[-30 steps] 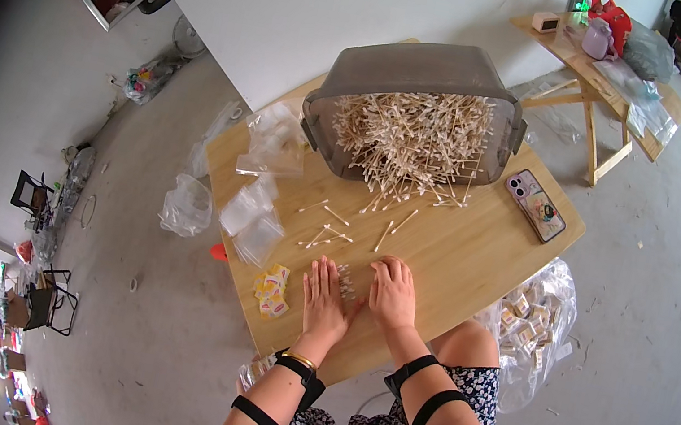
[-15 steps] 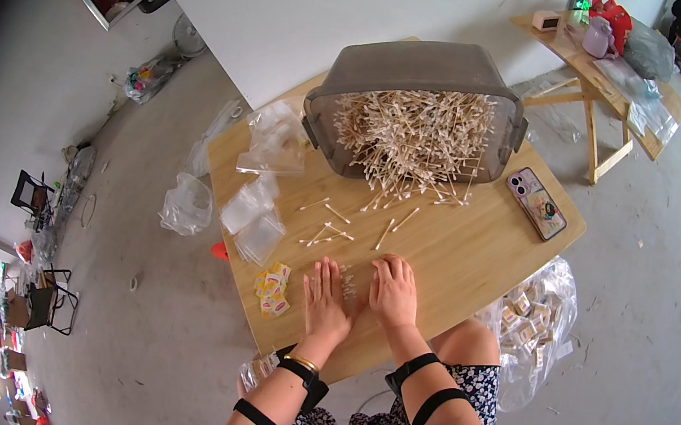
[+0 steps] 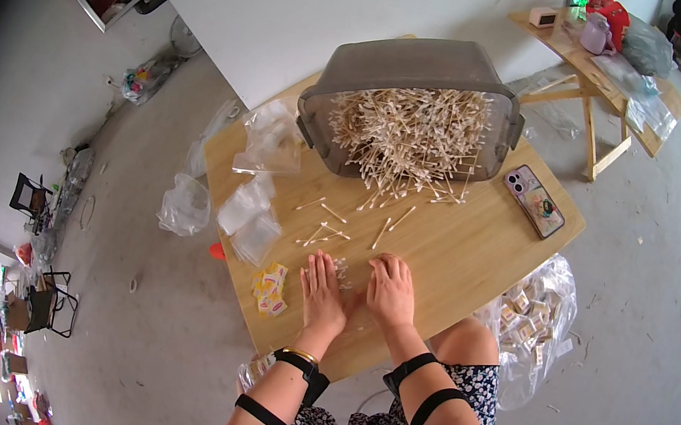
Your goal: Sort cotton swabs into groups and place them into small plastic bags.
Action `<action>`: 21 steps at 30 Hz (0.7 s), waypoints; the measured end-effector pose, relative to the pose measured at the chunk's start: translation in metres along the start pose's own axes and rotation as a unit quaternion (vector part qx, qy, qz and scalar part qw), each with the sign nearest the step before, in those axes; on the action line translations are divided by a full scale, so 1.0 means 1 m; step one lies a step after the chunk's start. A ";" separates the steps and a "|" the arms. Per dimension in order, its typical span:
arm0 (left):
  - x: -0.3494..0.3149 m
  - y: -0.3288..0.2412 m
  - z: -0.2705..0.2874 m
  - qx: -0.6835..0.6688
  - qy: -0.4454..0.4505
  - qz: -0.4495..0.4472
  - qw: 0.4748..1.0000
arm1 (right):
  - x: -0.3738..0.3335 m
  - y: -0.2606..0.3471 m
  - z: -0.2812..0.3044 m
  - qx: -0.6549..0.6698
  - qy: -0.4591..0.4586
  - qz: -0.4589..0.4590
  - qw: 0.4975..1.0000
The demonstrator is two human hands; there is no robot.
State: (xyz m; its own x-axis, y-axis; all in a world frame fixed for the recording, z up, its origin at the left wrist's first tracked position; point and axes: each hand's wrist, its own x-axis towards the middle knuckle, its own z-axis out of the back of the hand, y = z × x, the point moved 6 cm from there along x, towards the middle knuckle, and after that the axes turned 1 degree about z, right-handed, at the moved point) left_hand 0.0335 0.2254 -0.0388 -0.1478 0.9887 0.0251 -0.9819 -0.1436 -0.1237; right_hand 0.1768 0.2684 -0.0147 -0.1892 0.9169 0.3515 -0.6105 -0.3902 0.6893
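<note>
A small cluster of cotton swab tips (image 3: 342, 273) shows between my hands on the wooden table (image 3: 442, 258); whether a clear bag encloses it I cannot tell. Along its left side lies my left hand (image 3: 323, 299), fingers stretched out and held close together. To the right, my right hand (image 3: 391, 292) rests with bent fingers pressed together, and what is under the fingertips is hidden. Several loose cotton swabs (image 3: 328, 230) are scattered beyond the hands. Just left of my left hand sit yellow-and-white paper labels (image 3: 270, 289).
A grey plastic bin (image 3: 422, 59) tipped on its side spills cotton swabs at the table's far side. Clear plastic bags (image 3: 251, 217) lie along the left edge, a phone (image 3: 534, 201) at the right. A clear sack of small packs (image 3: 535, 324) stands on the floor to the right.
My left hand has shifted slightly, its fingers now closer together. My right hand stays nearly where it was. The whole view has moved a little.
</note>
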 end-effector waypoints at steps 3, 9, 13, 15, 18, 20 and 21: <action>0.006 0.001 0.004 0.002 -0.007 -0.001 1.000 | 0.000 0.002 0.002 0.003 -0.015 0.007 1.000; -0.012 0.000 0.006 -0.013 0.024 -0.036 0.999 | -0.003 -0.001 0.000 0.002 0.006 -0.001 1.000; -0.012 -0.001 0.005 -0.027 0.013 -0.046 0.998 | 0.002 -0.006 0.004 0.026 -0.007 -0.007 1.000; -0.012 0.011 0.003 -0.023 0.043 -0.047 0.998 | -0.003 -0.002 0.008 0.059 0.046 0.013 0.997; -0.015 0.036 0.005 -0.129 0.027 -0.023 0.991 | -0.035 0.032 0.022 0.038 0.171 0.075 0.982; -0.014 0.034 0.010 -0.128 0.018 -0.043 0.991 | -0.062 0.040 0.024 -0.026 0.237 0.117 0.964; -0.016 0.033 0.013 -0.120 0.013 -0.060 0.991 | -0.072 0.043 0.021 -0.050 0.274 0.135 0.951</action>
State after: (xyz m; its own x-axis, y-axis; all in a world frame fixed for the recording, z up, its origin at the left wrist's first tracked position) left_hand 0.0024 0.2042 -0.0306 -0.0253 0.9992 0.0296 -0.9356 -0.0132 -0.3529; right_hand 0.1809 0.1837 0.0029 -0.7059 0.7005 0.1050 -0.5469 -0.6332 0.5478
